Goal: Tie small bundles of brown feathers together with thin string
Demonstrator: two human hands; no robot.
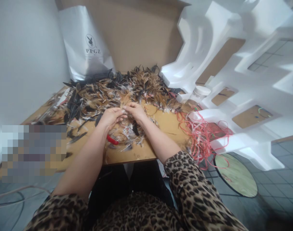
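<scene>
Both hands meet over the wooden table, with a small light-brown feather (125,98) rising from between their fingertips. The fingers of my left hand (112,116) are closed in a pinch at its base. From the other side, my right hand (136,112) pinches the same spot with thumb and forefinger. Exactly where each grip lies on the quill is too small to make out. Below the hands lie loose feathers and fluff (127,136), and a red curved object (112,140) lies beside them. A large heap of brown and black feathers (96,96) spreads just beyond.
A silver bag (79,41) stands at the back left before a cardboard sheet (141,35). On the right are tangled red strings (199,138), a white-lidded jar (199,93) and white moulded foam pieces (233,70). The table's front edge (134,161) runs above my lap.
</scene>
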